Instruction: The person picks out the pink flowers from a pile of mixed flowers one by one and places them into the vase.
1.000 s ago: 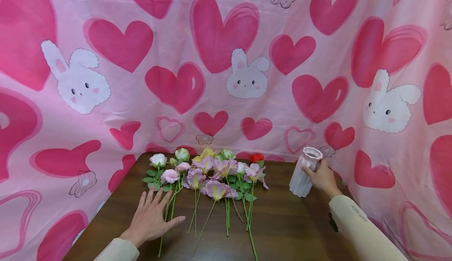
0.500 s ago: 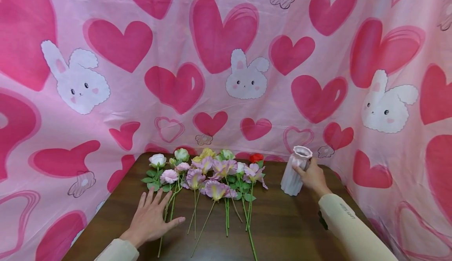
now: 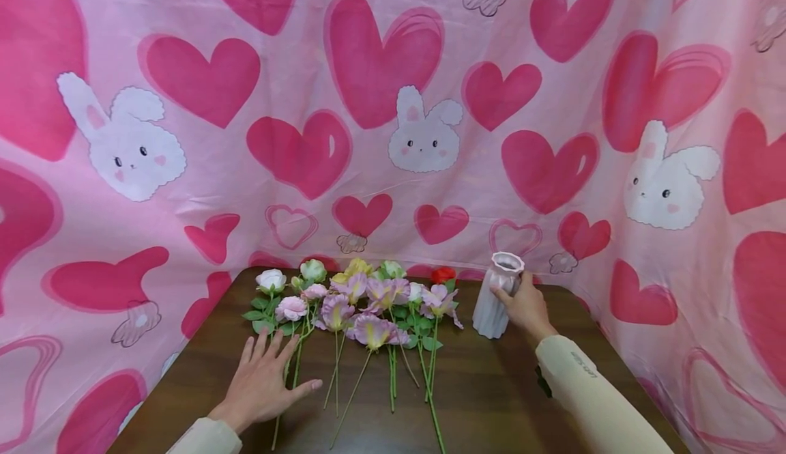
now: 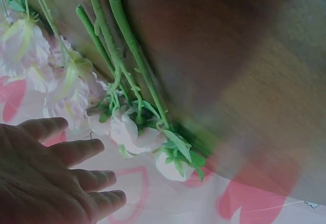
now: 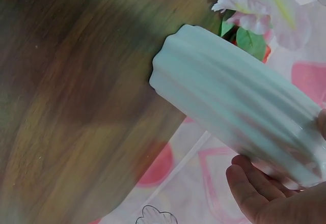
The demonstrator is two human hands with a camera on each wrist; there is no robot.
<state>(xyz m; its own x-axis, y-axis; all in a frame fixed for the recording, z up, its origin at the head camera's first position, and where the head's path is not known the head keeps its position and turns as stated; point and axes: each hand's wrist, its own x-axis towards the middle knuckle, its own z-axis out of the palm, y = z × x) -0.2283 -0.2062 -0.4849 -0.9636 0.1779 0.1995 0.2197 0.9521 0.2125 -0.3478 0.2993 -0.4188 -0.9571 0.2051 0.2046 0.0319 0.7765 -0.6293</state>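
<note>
My right hand (image 3: 527, 307) grips a white ribbed vase (image 3: 491, 309) near its neck, thumb on the near side and fingers behind. In the right wrist view the fluted vase (image 5: 229, 96) slants across the picture, its scalloped base over the wood. My left hand (image 3: 260, 379) lies palm down with fingers spread, over the stems of the leftmost flowers. The left wrist view shows the straight fingers of the left hand (image 4: 61, 178) holding nothing. Beside it lie a white rose (image 3: 271, 280), a pink flower (image 3: 291, 308) and lilac flowers (image 3: 373, 331) with long green stems.
Farther back on the brown table (image 3: 485, 392) lie a yellow flower (image 3: 358, 267) and a red flower (image 3: 443, 275). A pink cloth (image 3: 295, 85) with hearts and rabbits hangs behind the table and along both sides.
My right hand has moved the vase leftward along the table, closer to the flowers. The left hand and the flowers stay in place; the head view has shifted slightly.
</note>
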